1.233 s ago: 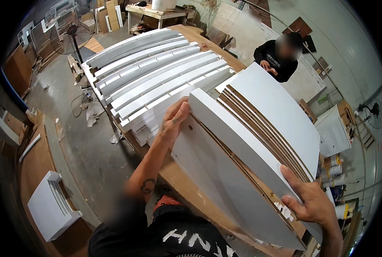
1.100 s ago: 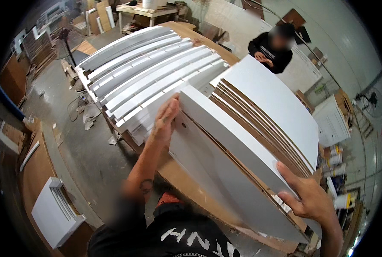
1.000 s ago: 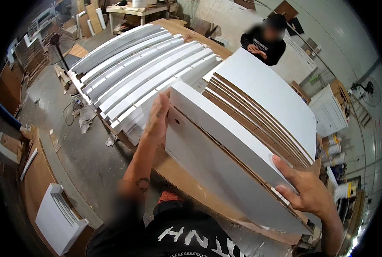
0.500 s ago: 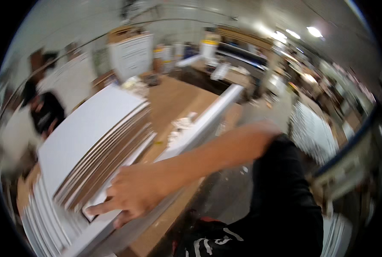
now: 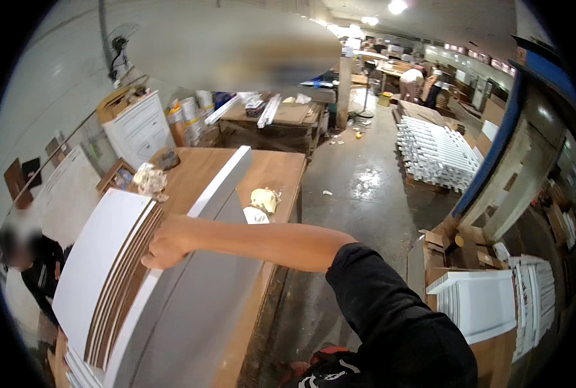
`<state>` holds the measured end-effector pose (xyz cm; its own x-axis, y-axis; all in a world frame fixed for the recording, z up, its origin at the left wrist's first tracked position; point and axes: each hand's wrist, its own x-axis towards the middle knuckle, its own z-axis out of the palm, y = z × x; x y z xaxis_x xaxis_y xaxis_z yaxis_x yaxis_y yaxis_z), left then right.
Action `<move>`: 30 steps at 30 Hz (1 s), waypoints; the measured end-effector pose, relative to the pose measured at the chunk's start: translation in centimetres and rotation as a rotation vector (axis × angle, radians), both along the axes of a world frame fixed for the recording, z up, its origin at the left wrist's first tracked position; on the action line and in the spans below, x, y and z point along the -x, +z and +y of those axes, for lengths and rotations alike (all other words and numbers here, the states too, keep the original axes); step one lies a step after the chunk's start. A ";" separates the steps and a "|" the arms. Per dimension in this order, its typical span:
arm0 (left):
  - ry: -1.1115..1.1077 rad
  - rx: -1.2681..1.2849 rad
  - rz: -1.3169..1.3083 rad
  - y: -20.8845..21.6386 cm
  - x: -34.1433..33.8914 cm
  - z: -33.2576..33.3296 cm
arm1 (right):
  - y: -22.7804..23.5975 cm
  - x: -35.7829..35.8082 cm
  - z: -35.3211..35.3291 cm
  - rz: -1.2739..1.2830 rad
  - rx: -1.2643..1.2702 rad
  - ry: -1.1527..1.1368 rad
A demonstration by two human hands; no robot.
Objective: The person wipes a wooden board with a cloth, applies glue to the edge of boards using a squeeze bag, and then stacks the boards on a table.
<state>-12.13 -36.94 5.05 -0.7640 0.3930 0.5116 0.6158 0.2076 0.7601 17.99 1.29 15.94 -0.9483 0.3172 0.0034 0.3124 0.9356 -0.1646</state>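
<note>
My right hand (image 5: 170,242) is closed over the top edge of a long white panel (image 5: 191,323), its fingers curled and partly hidden. The panel stands on its edge on a wooden worktable (image 5: 281,169), its broad grooved face towards me. Beyond my knuckles leans a stack of white-faced boards (image 5: 104,262) with brown edges, close to the panel's far side. My right arm reaches across from the lower right in a black sleeve. My left hand is not in view.
Crumpled cloths (image 5: 264,200) lie on the table right of the panel, with another cloth bundle (image 5: 151,180) at its far left. A person (image 5: 39,271) stands at the left. White panels (image 5: 475,307) and a blue post (image 5: 488,171) are at right.
My view has swung right. The panel now shows more of its broad face. My right hand's fingers, stretched out along the edge before, are now curled over it.
</note>
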 end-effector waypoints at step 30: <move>-0.699 0.564 0.062 4.7 -4.4 16.5 | -0.2 3.8 3.2 -0.101 0.142 -0.023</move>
<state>-7.73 -20.47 9.77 -0.2336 0.9630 0.1342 0.7779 0.1023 0.6200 14.22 4.49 15.78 -0.9340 0.3295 -0.1378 0.3552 0.8976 -0.2612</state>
